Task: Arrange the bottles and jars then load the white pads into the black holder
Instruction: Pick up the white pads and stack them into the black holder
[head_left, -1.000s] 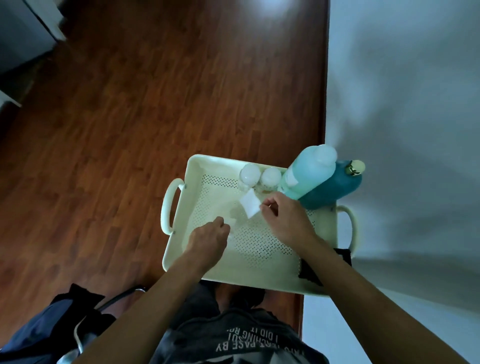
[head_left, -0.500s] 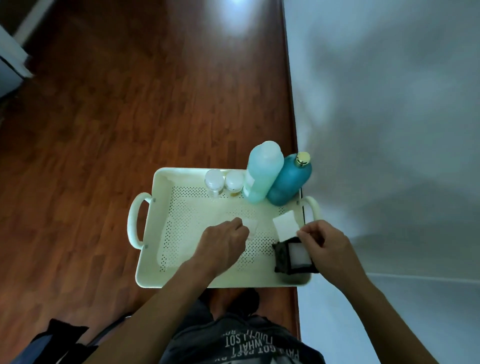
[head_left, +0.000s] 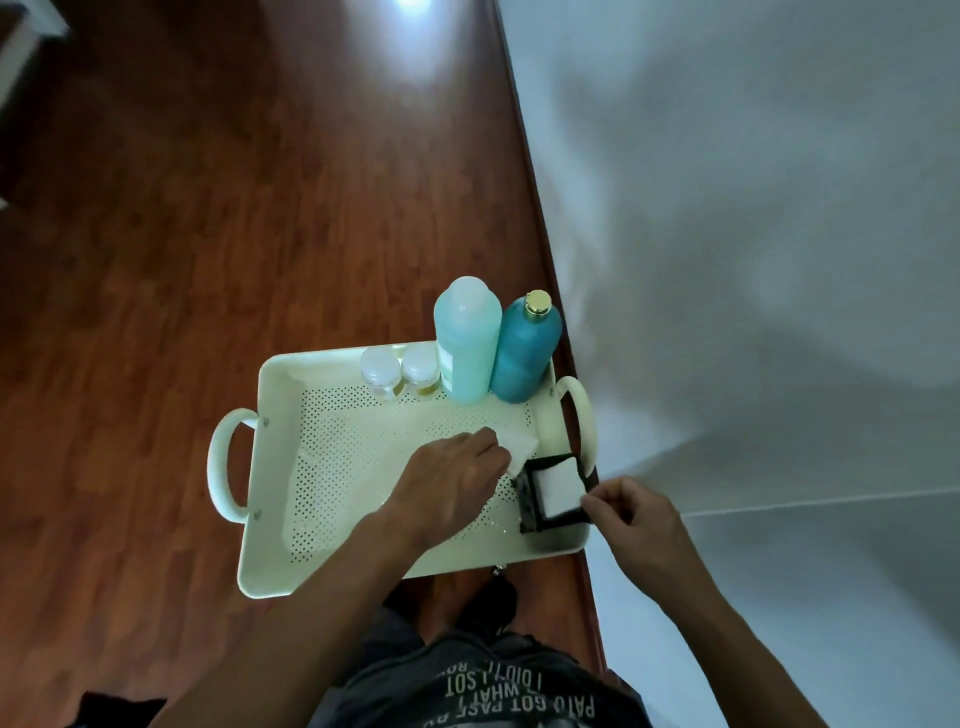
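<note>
Head view: black holder (head_left: 535, 506) upright, opening upward.
</note>
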